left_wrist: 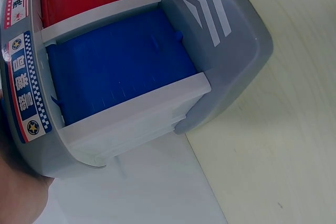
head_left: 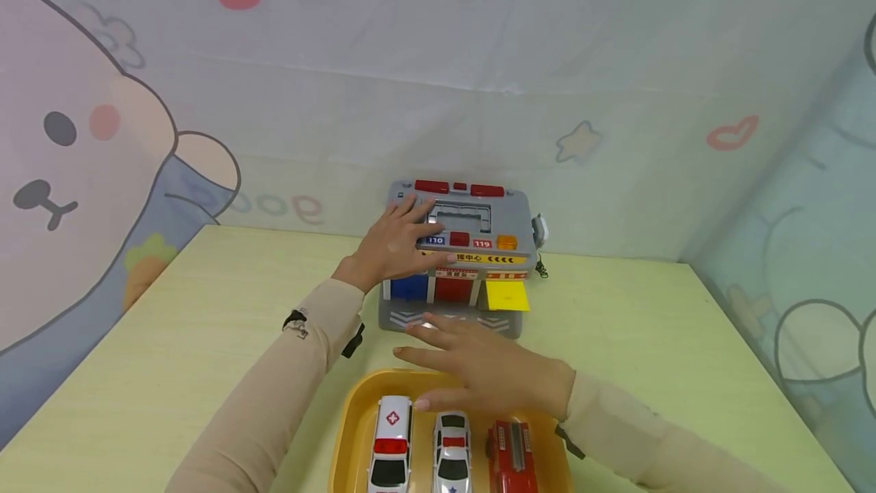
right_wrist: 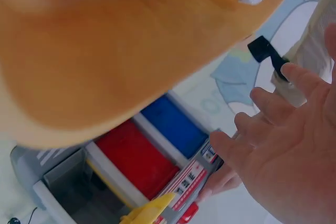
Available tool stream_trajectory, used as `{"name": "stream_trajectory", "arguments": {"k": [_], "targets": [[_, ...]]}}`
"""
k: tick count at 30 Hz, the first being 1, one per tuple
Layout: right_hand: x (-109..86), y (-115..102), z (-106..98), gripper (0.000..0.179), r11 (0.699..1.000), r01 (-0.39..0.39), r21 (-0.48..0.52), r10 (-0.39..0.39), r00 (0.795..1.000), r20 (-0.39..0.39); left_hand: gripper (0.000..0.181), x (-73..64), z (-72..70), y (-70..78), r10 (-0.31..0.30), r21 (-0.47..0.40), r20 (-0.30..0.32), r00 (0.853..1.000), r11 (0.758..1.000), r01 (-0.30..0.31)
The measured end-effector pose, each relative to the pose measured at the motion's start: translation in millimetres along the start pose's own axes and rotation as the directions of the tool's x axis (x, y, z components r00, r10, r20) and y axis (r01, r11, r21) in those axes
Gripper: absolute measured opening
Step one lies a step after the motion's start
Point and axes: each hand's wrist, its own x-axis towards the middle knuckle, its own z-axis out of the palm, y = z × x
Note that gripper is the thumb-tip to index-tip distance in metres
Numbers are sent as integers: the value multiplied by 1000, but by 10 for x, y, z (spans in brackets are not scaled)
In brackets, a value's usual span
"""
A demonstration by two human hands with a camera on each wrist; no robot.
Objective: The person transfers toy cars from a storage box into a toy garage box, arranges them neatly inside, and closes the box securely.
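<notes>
A grey toy garage [head_left: 516,215] stands toward the back of the table, with a blue door [left_wrist: 121,66] and a red door [head_left: 453,291] down. Its yellow door [head_left: 508,296] is swung up, exposing a dark bay in the right wrist view. My left hand [head_left: 393,246] rests on the left of the roof, fingers spread. Over the far edge of a yellow tray [head_left: 345,424] hovers my right hand [head_left: 489,367], fingers extended and holding nothing. In the tray lie a white ambulance [head_left: 392,428], a white police car [head_left: 452,443] and a red fire truck [head_left: 512,459].
The pale wooden table [head_left: 684,356] extends to both sides of the garage. A printed cloth backdrop [head_left: 438,44] hangs behind it. On the garage's right side are a light-coloured attachment [head_left: 541,230] and a dark coiled cord [head_left: 542,267].
</notes>
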Motion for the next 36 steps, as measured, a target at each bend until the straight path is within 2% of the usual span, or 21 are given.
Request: {"name": "stream_trajectory", "arguments": {"k": [5,12,23,36], "targets": [[29,-73,58,63,998,64,-26,-64,998,11,73,6,-2,2,-3,-3,-3,1000,1000,3],[57,-201,122,63,992,126,2,-126,990,71,74,8,-6,-2,-2,-3,-1,1000,1000,2],[104,-359,203,67,978,208,-30,-199,962,186,72,-2,2,-21,7,-6,-6,1000,1000,-7],[122,-401,322,61,964,252,-85,-234,956,178,71,1,5,-11,4,-13,3,1000,1000,-4]]}}
